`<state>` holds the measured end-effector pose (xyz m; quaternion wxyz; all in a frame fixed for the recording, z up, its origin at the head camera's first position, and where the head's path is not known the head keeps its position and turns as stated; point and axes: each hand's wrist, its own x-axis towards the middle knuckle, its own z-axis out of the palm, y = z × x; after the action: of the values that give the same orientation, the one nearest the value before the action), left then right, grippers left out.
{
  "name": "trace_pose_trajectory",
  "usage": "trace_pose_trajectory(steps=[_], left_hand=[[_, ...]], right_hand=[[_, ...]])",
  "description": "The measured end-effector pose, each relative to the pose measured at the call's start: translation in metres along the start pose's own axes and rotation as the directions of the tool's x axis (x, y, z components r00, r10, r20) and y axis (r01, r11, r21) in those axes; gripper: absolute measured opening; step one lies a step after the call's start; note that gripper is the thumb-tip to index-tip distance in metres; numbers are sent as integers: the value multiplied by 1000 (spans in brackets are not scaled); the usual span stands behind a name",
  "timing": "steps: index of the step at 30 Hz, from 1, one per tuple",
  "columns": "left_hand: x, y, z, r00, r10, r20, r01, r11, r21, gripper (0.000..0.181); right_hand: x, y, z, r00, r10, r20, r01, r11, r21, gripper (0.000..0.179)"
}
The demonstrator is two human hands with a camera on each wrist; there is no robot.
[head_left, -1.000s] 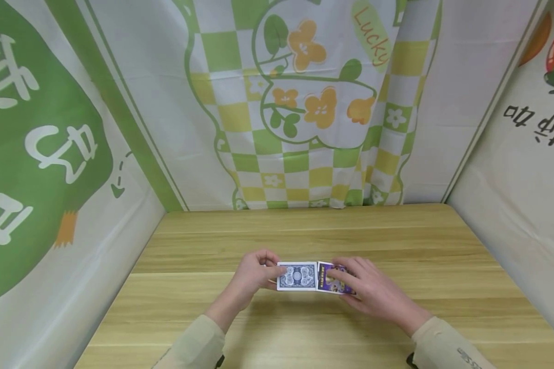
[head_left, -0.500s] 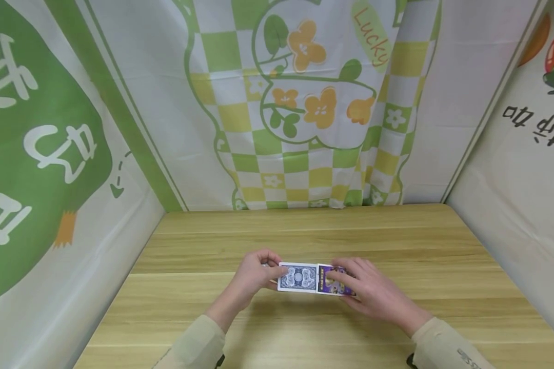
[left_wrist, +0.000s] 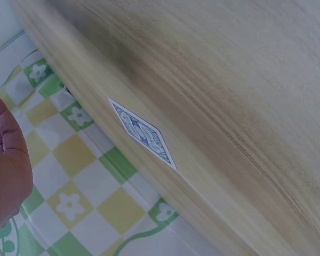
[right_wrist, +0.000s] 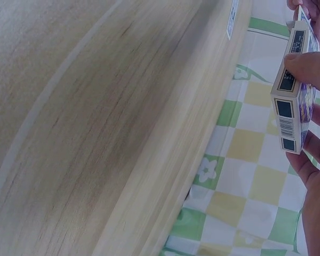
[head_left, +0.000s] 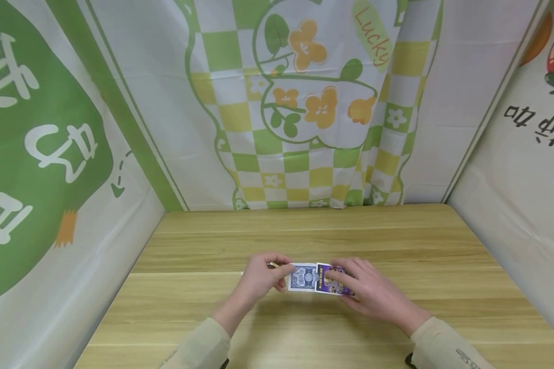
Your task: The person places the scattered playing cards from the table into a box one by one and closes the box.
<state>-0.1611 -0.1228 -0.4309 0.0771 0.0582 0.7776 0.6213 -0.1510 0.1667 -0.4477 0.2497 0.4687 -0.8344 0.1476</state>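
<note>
Between thumb and fingers, my left hand (head_left: 261, 279) pinches the left end of a stack of blue-backed playing cards (head_left: 303, 277). The stack's right end sits inside the open end of a purple card box (head_left: 322, 279). My right hand (head_left: 374, 291) grips that box from the right, a finger lying across its printed face. In the right wrist view, the box's white side with a barcode (right_wrist: 286, 127) shows, held by thumb and fingers. One blue-backed card (left_wrist: 144, 133) lies flat on the table in the left wrist view; in the head view my left hand mostly hides it.
Both hands are over a wood-grain table (head_left: 203, 241). A checked green and yellow curtain (head_left: 300, 169) hangs behind its far edge. Printed cloth walls (head_left: 134, 205) stand at the left and right sides.
My left hand has moved right, sliding the cards partway into the box, so less of their length shows. The right hand and box have barely moved.
</note>
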Motion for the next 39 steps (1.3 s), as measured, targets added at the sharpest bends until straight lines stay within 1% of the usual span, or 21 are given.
trace_pose_trajectory(steps=[4,9,12,16,21,24,26,29,33,35,36,37,39], left_hand=[[-3,3,4,999,38,13,-39,999,23,19],[-5,5,9,998,49,30,-50,998,39,26],[-6,5,11,997,60,54,-62,998,34,30],[-8,6,13,991,79,111,-80,997,3,30],[-9,6,14,974,90,206,-88,996,-20,30],[-10,5,13,968,93,235,-88,996,-34,31],[-10,4,11,970,97,225,-92,995,-30,31],[-9,3,5,979,98,179,-101,995,9,30],[-4,0,-7,991,104,82,-115,985,132,26],[0,-3,-15,992,119,34,-123,967,222,24],[2,-6,-19,993,117,10,-116,958,263,24],[3,-8,-23,993,114,-10,-106,947,303,25],[5,-13,-30,995,85,-42,-64,928,367,30]], right_hand=[[0,0,0,1000,9,6,-9,1000,0,70],[1,-1,1,1000,19,16,-20,1000,2,69],[1,-1,1,1000,19,15,-19,1000,0,69],[1,-1,1,1000,16,10,-16,1000,1,69],[1,0,2,1000,14,7,-14,1000,1,69],[0,0,2,1000,14,3,-14,1000,-3,69],[0,0,2,1000,12,-1,-12,1000,-6,69],[-1,1,2,1000,5,-12,-5,1000,-4,69],[-2,2,2,1000,-5,-27,5,1000,2,70],[-3,3,2,1000,-6,-30,6,1000,3,70],[-3,3,2,1000,-5,-30,5,1000,1,70],[-4,3,2,1000,-4,-28,4,1000,1,70],[-5,4,2,1000,-1,-23,1,1000,1,70]])
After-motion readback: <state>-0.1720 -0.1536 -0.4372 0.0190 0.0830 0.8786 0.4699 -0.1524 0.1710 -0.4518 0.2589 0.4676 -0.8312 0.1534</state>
